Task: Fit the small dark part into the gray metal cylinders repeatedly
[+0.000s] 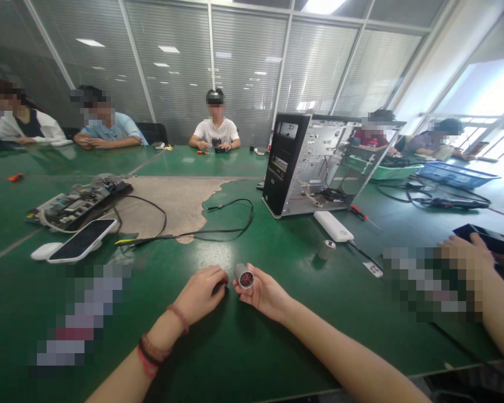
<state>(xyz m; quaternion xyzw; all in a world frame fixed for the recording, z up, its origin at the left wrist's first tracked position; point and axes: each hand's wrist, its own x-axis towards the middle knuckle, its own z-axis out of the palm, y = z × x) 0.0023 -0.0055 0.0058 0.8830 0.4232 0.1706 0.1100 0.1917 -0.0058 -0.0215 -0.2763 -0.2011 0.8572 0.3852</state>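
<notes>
My right hand [262,290] holds a short grey cylinder [241,274] whose open end faces me, with red wires visible inside. Just left of it, my left hand [205,288] is closed with its fingers curled. Something small and dark shows at those fingertips, too hidden to name. A narrow gap separates my two hands, both low over the green table. Beyond my right hand stands a small silver cylinder [328,250], apart from it. Bands circle my left wrist.
An opened computer case [288,165] stands ahead, near a white power bank [334,226] and a screwdriver [359,214]. A phone [83,240], a black cable [231,230] and a circuit assembly [79,204] lie left. A co-worker's hand [466,257] is at right; other people sit around the table.
</notes>
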